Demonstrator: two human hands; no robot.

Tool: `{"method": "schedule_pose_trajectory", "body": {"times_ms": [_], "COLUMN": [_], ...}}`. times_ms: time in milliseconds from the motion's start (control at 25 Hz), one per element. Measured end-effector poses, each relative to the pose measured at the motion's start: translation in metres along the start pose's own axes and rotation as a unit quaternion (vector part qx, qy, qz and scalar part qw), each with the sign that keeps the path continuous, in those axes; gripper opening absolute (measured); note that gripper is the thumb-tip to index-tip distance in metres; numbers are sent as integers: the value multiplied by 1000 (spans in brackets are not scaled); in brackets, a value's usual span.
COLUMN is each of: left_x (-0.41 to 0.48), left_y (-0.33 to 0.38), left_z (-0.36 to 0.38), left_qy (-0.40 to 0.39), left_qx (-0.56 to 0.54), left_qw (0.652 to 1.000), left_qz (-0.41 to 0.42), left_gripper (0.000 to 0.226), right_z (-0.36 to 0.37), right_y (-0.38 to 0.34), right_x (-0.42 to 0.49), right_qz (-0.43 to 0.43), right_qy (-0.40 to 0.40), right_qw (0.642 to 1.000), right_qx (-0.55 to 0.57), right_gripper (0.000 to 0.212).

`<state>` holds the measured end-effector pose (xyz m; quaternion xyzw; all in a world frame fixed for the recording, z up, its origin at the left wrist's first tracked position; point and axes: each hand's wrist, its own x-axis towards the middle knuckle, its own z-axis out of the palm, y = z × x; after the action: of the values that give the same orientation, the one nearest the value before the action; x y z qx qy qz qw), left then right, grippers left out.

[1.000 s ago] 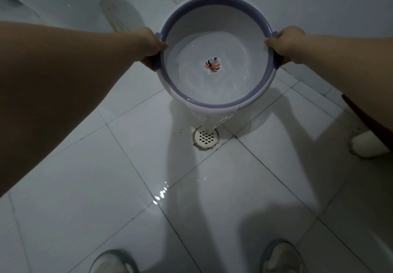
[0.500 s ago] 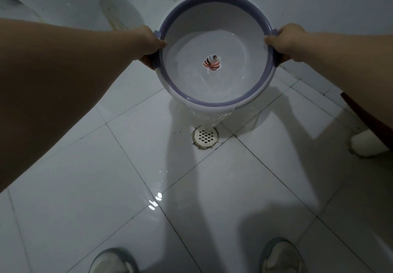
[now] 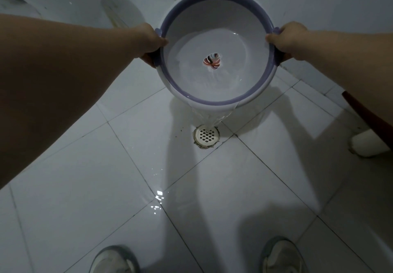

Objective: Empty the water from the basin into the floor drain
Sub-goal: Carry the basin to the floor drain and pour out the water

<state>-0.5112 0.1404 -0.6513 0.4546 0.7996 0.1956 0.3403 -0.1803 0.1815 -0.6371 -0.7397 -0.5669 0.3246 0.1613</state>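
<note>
Above the white tiled floor (image 3: pixel 265 187), the basin (image 3: pixel 182 11) is up in the air, held out at arm's length and tipped toward the person. It is white with a purple rim, and a small red-and-dark motif (image 3: pixel 212 61) sits at the middle of its bottom. The left hand (image 3: pixel 150 41) is clamped round the handle on the basin's left side, thumb over the rim, fingers curled under. The right hand (image 3: pixel 286 39) grips the opposite handle the same way, thumb pressed on the rim's edge. Water (image 3: pixel 204 85) pools against the low near wall, and a broad sheet of it spills over the rim's near right part. That stream (image 3: pixel 214 118) drops straight onto the far edge of the floor drain (image 3: pixel 206 135), a round white grate set at a tile corner, directly beneath the basin's lip. A wet patch (image 3: pixel 158 196) glints on the tiles nearer the person, left of the drain. Two pale shoes, left (image 3: pixel 113 260) and right (image 3: pixel 280 255), stand at the bottom of the view, well back from the drain. A white rounded base (image 3: pixel 368 145) rests on the floor at far right.
</note>
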Motion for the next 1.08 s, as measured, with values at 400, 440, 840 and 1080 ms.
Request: {"method": "schedule_pose_trajectory", "body": {"times_ms": [400, 440, 840, 1080], "left_x": [-13, -14, -12, -13], "left_y": [2, 2, -4, -5], "left_z": [-2, -1, 1, 0], "left_qy": [-15, -15, -16, -21], "left_qx": [2, 2, -3, 4], "left_qw": [1000, 1000, 1000, 1000], "left_qz": [-1, -2, -2, -9], "left_gripper": [50, 49, 45, 44], "right_z": [1, 1, 9, 12], "right_y": [0, 0, 6, 9], "right_x": [-3, -3, 8, 14], "right_qz": [-16, -14, -15, -14], "right_qy": [-3, -4, -16, -18], "right_qw": [1000, 1000, 1000, 999], "right_qx": [3, 3, -15, -32], "right_gripper": [53, 53, 52, 51]}}
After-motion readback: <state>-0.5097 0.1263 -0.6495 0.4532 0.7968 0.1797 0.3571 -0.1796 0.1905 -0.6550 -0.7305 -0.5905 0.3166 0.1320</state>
